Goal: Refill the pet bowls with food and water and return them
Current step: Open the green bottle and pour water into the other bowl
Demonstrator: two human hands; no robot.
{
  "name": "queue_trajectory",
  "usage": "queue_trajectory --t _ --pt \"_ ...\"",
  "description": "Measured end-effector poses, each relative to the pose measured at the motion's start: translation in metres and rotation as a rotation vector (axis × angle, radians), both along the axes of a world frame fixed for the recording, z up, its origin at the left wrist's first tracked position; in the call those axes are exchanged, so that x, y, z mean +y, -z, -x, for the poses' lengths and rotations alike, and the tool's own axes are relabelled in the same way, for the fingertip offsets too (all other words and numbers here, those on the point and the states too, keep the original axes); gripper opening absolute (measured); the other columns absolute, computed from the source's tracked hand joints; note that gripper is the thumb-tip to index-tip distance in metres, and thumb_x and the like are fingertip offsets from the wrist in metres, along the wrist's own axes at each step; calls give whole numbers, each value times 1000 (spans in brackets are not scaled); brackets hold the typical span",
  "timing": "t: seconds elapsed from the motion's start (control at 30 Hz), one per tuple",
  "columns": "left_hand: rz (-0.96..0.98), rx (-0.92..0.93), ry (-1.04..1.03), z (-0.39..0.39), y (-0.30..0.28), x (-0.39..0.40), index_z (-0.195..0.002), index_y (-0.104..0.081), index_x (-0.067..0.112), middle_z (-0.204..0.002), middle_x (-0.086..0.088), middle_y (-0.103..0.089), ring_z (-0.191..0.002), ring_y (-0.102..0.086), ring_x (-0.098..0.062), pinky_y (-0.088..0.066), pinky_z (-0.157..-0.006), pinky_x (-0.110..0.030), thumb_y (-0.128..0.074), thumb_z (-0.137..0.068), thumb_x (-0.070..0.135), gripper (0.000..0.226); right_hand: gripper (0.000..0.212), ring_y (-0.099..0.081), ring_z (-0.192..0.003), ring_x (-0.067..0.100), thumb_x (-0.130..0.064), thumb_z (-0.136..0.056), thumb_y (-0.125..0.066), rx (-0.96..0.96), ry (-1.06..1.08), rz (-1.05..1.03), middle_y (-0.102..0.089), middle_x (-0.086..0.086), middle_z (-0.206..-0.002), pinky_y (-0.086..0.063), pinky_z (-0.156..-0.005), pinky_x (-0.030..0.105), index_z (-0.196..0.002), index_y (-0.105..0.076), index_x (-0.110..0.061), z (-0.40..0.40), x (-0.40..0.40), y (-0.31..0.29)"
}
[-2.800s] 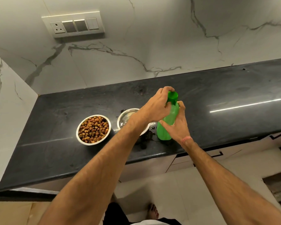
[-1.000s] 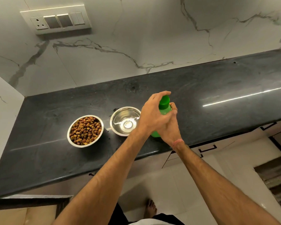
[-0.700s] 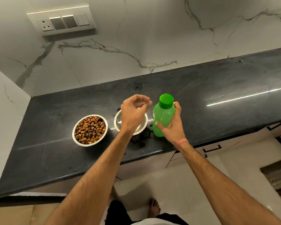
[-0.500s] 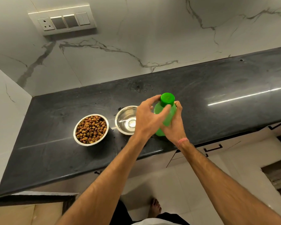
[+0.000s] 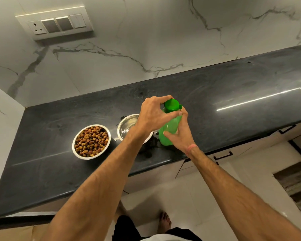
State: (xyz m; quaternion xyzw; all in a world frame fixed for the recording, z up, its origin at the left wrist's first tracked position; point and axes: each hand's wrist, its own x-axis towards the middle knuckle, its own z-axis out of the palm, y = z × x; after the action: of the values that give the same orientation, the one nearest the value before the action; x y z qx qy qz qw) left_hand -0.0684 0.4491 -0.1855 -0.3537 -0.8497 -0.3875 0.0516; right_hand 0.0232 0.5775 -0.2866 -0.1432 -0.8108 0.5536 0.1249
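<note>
Left hand (image 5: 155,113) pinches green cap (image 5: 171,105); right hand (image 5: 179,134) wraps green bottle (image 5: 169,131) standing on counter (image 5: 233,101) just right of water bowl (image 5: 129,126). Kibble bowl (image 5: 91,142) sits full further left. Risk: cap pops abruptly, bottle tips w/ water spilling.

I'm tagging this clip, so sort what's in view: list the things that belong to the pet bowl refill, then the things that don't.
Part of the job:
kibble bowl, full
steel water bowl
green bottle, right hand grips its body
green cap, left hand grips it

Not part of it:
switch panel
black countertop
floor mat
</note>
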Motion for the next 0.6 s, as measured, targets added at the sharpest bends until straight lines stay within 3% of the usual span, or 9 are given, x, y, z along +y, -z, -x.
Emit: queue_trajectory --t 0.13,0.23,0.3,0.37,0.43,0.5,0.6 --pt "-64 -93 38 -1 5 -2 -125 -77 29 -107 15 -81 -102 -75 -1 -62 -97 -35 -91 -80 57 54 119 -52 -147 15 5 -78 -85 4 -7 10 -43 -4 -160 -48 -122 53 -167 -13 -28 0 -2 -3" --pt "-294 -575 108 -6 13 -10 -147 -65 27 -130 12 -78 -122 -72 -3 -60 -106 -30 -98 -79 43 77 114 -54 -144 9 15 -82 -79 23 -35 64 -45 -5 -157 -52 -119 44 -166 -14 -27 -4 -4 -5" --pt "-443 -802 56 -7 22 -20 -160 -52 24 -145 7 -71 -131 -68 -5 -56 -110 -29 -92 -88 39 84 112 -54 -139 -5 16 -85 -76 38 -33 87 -46 -14 -152 -52 -115 25 -165 -14 -31 -3 -7 -8" --pt "-416 -791 -64 -14 35 -34 -162 -50 25 -150 5 -67 -131 -67 -3 -53 -109 -26 -79 -101 34 68 111 -52 -133 -15 15 -87 -76 63 5 97 -46 -15 -151 -47 -108 10 -168 -12 -27 -3 -11 -10" --pt "-302 -748 -103 -21 51 -46 -161 -50 23 -152 -2 -65 -130 -67 -8 -54 -104 -24 -70 -106 17 59 116 -53 -129 -18 11 -88 -79 47 16 120 -48 -10 -151 -44 -104 5 -171 -7 -25 -1 -13 -14" --pt "-174 -736 -92 -25 66 -55 -163 -47 24 -157 -6 -60 -140 -61 -19 -55 -108 -30 -73 -101 9 69 120 -56 -128 -11 6 -89 -81 25 39 142 -48 -7 -152 -44 -105 9 -173 -3 -29 2 -12 -21" --pt "-117 -728 -76 -27 64 -66 -165 -42 34 -162 -4 -54 -149 -51 -19 -52 -116 -39 -91 -88 18 93 123 -52 -144 16 2 -92 -81 45 35 85 -44 -4 -161 -44 -119 37 -174 3 -37 10 -15 -46"
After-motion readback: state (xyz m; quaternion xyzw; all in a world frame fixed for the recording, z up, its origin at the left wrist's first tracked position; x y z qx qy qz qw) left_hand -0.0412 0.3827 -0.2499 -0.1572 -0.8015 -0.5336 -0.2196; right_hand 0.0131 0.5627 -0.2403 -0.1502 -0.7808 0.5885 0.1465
